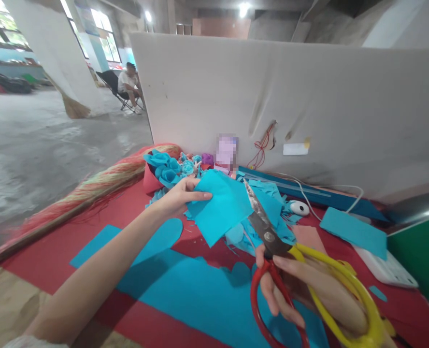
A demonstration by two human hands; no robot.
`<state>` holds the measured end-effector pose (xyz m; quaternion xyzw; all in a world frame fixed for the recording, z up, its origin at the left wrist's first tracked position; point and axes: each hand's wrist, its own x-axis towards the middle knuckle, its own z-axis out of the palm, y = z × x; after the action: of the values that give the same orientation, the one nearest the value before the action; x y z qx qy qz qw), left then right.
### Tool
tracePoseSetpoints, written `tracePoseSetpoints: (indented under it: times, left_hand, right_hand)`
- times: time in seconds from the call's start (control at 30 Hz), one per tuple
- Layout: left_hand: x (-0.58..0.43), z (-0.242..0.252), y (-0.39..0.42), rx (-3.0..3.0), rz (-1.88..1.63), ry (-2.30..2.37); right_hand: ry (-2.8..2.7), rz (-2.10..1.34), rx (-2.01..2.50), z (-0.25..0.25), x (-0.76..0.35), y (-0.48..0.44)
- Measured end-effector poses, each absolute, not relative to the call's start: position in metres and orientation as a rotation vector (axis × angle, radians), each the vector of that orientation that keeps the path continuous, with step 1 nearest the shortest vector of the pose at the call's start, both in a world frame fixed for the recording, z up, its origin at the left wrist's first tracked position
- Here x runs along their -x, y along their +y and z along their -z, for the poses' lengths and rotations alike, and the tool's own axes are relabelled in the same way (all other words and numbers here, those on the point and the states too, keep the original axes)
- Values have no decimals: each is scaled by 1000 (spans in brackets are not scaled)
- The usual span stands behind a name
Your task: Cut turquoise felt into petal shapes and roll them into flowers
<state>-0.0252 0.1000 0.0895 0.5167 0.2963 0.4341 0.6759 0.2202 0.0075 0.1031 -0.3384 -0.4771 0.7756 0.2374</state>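
My left hand (185, 195) pinches a turquoise sheet (223, 203) by its left edge, thumb on top. The sheet looks like crepe paper or felt; I cannot tell which. In my right hand (308, 285) is a pair of scissors (268, 237) with one red and one yellow handle. Its blades point up and away, at the sheet's right edge, and I cannot tell if they touch it. A larger turquoise piece (185, 290) with a scalloped far edge lies beneath, partly hidden by my hands. Turquoise scraps (287, 232) are heaped behind the scissors.
Turquoise petal-like flowers (165, 169) stand at the back of the red table covering (196, 237). Along the left lies a straw-like bundle (102, 179). A folded turquoise stack (355, 229) rests on a white device (384, 266) at right. Behind rises a white panel (207, 87); a person (127, 84) sits far left.
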Motion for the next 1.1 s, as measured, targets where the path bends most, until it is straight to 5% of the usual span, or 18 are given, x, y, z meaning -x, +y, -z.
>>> tracePoseSetpoints:
  times: [1.1]
  left_hand:
    - [27,-82,97,-1338,-827,679]
  right_hand:
    - [-1345,-2070,1016,-105,-206,-1]
